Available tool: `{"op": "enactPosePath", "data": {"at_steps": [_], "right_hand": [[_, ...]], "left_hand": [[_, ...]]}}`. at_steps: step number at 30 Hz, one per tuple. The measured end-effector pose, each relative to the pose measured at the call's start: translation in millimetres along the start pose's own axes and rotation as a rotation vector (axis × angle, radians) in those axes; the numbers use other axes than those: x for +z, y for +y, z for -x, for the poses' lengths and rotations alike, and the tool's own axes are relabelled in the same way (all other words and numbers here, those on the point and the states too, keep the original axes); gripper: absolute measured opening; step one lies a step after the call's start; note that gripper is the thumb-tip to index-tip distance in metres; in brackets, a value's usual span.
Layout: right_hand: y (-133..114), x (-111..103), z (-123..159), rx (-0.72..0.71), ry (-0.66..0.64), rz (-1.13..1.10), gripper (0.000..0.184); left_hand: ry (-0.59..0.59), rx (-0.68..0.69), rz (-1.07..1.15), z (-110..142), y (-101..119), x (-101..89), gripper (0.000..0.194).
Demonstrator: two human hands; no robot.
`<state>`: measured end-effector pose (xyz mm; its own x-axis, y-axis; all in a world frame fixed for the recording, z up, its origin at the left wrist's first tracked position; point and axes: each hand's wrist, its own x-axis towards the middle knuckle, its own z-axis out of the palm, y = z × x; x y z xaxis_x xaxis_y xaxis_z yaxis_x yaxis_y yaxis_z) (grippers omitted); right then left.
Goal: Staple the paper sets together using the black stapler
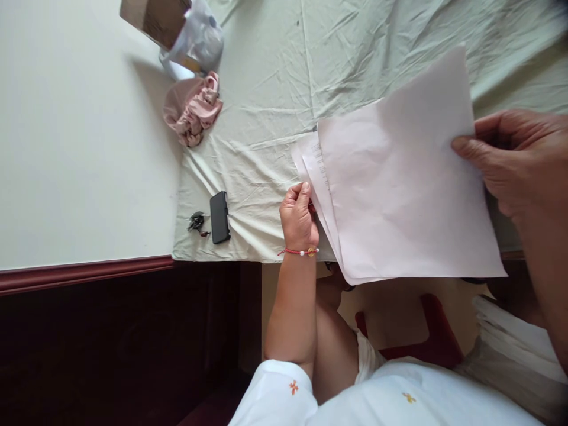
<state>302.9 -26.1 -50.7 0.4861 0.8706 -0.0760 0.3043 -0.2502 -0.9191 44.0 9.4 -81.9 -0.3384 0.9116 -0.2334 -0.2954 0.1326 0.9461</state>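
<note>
Several sheets of white paper [399,189] are held up between my two hands, above the front edge of the cloth-covered table. My left hand [299,216] is closed, pinching the sheets at their left edge. At the far right, my right hand [519,154] grips the top sheet's right edge between thumb and fingers. The top sheet's visible face is blank. Beneath it the lower sheets fan out to the left, with a strip of small printed marks showing on one. What the lower sheets carry otherwise is hidden.
A pale green cloth [257,154] covers the table. To the left lie a black phone [219,217] and a bundled dark cable [196,222]. Farther back are a crumpled pink cloth [195,109], a plastic bag [202,38] and a brown box [155,21]. A red stool [432,337] stands below.
</note>
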Motion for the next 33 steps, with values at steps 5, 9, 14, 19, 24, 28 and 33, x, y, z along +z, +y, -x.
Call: {"op": "enactPosePath", "data": {"at_steps": [5,9,14,19,24,28,33], "right_hand": [[-0.2,0.9,-0.6,0.032,0.017,0.037,0.031],[3.7,-0.2,-6.6,0.057,-0.014,0.032,0.029],[6.8,-1.3,-9.2,0.059,-0.025,0.019,0.03],[1.2,0.5,-4.0,0.064,-0.015,0.018,0.028],[-1.3,1.5,-2.3,0.06,-0.022,0.031,0.028],[4.4,0.2,-6.7,0.06,-0.012,0.06,0.03],[14.7,-1.3,-12.2,0.013,0.011,0.025,0.035]], "left_hand": [[0.005,-0.023,0.006,0.5,0.6,0.8,0.021],[0.017,0.054,-0.03,-1.0,0.2,-1.1,0.038],[0.024,0.142,-0.129,-1.9,-1.6,-1.6,0.027],[0.053,0.086,-0.137,-0.1,-2.3,1.4,0.023],[0.001,0.131,-0.149,0.4,-3.6,1.1,0.033],[-0.024,0.195,-0.152,-1.9,-6.1,-1.9,0.031],[-0.02,0.234,-0.166,-4.1,-7.0,-4.4,0.03]]}}
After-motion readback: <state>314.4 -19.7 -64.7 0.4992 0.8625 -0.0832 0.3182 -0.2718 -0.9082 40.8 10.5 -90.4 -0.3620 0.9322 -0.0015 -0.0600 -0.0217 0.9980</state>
